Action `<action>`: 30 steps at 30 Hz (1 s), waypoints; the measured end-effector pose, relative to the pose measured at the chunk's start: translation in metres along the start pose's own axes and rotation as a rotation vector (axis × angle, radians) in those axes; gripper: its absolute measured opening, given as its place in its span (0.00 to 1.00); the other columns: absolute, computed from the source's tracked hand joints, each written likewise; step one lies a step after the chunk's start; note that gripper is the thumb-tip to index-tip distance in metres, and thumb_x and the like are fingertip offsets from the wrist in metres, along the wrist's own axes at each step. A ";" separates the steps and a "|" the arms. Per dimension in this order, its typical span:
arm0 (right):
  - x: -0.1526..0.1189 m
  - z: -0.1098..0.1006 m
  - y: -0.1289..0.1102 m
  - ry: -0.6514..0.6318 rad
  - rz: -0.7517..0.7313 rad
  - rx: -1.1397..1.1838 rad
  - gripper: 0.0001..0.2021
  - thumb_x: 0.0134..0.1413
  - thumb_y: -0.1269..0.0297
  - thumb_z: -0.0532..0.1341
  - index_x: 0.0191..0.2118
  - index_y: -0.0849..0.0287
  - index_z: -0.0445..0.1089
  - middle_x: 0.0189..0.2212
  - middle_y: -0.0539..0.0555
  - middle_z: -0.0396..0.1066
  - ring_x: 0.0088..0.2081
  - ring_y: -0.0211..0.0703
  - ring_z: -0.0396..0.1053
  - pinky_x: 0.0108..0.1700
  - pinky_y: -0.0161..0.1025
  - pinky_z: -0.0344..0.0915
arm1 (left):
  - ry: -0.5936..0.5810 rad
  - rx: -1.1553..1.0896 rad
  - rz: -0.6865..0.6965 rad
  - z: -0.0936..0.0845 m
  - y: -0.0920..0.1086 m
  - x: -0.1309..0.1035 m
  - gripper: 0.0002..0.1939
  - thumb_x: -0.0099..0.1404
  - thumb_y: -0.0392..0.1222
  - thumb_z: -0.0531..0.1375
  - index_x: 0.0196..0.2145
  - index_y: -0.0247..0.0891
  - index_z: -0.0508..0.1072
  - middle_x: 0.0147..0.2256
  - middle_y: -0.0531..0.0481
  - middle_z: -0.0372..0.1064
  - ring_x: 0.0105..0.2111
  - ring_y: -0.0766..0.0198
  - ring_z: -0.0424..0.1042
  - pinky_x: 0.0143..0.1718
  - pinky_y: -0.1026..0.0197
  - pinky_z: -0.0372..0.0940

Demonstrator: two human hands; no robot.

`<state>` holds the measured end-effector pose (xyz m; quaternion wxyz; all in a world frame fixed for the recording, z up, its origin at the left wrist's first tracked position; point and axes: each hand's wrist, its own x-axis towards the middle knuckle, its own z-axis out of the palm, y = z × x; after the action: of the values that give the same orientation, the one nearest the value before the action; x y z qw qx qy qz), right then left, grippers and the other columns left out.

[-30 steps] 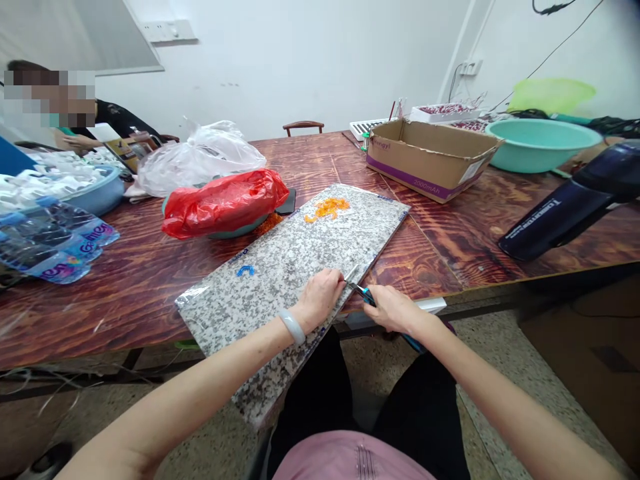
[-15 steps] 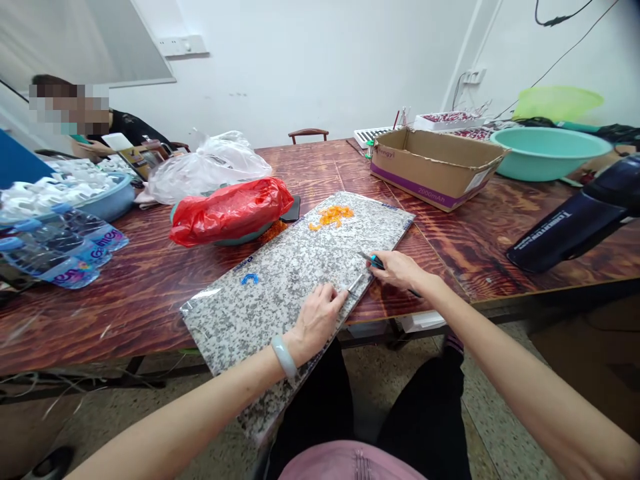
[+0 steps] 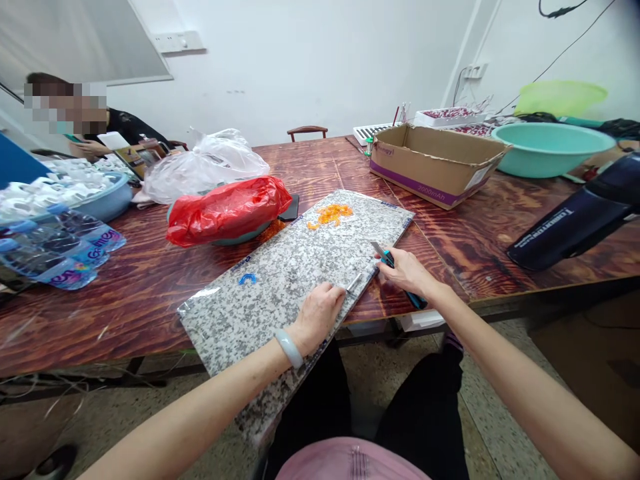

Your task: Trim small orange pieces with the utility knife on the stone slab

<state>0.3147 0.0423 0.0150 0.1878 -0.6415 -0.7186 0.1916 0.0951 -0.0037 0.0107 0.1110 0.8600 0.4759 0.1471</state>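
Observation:
A speckled grey board [image 3: 270, 300] lies slanted over the table's front edge. My left hand [image 3: 321, 311] is closed on a thin silvery rod [image 3: 355, 283] near the board's right edge. Just to the right, my right hand [image 3: 404, 270] grips a teal and black cutter [image 3: 415, 299], its blade pointing up and left over the board. Orange pieces [image 3: 331, 215] lie in a heap at the far end of the board, and a few blue pieces [image 3: 247, 279] rest near its left side.
A red bag [image 3: 227, 210] on a bowl and a white plastic bag [image 3: 205, 163] sit at the left, past water bottles [image 3: 70, 250]. A cardboard box [image 3: 435, 163], a green basin [image 3: 553, 150] and a dark flask [image 3: 575, 217] stand at the right. A person [image 3: 127, 127] sits at the far left.
My right hand has shifted slightly right, and the cutter has turned so that its blade and handle show more. My left hand's fingers have drawn in a little on the rod.

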 end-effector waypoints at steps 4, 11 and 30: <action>-0.012 0.004 -0.007 -0.044 -0.021 0.208 0.12 0.53 0.61 0.53 0.40 0.61 0.66 0.24 0.50 0.67 0.24 0.36 0.63 0.27 0.30 0.56 | 0.031 -0.018 -0.010 0.005 -0.001 0.006 0.10 0.64 0.38 0.48 0.32 0.37 0.68 0.30 0.50 0.64 0.32 0.65 0.65 0.35 0.63 0.60; -0.018 0.020 -0.010 -0.165 0.025 0.468 0.14 0.53 0.61 0.51 0.44 0.62 0.61 0.19 0.46 0.62 0.16 0.33 0.61 0.19 0.29 0.57 | 0.048 0.006 -0.016 0.007 -0.002 0.010 0.10 0.65 0.38 0.49 0.32 0.36 0.68 0.30 0.49 0.66 0.33 0.65 0.66 0.36 0.63 0.60; -0.019 0.034 -0.006 -0.173 0.061 0.656 0.15 0.52 0.62 0.53 0.45 0.60 0.59 0.18 0.44 0.61 0.13 0.31 0.59 0.15 0.27 0.58 | -0.007 0.123 0.039 0.001 -0.001 -0.004 0.12 0.65 0.38 0.46 0.42 0.38 0.68 0.31 0.49 0.61 0.33 0.64 0.62 0.35 0.62 0.60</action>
<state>0.2940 0.0218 -0.0115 0.3166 -0.5497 -0.6124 0.4717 0.0927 -0.0069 0.0084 0.0566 0.8749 0.4667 0.1167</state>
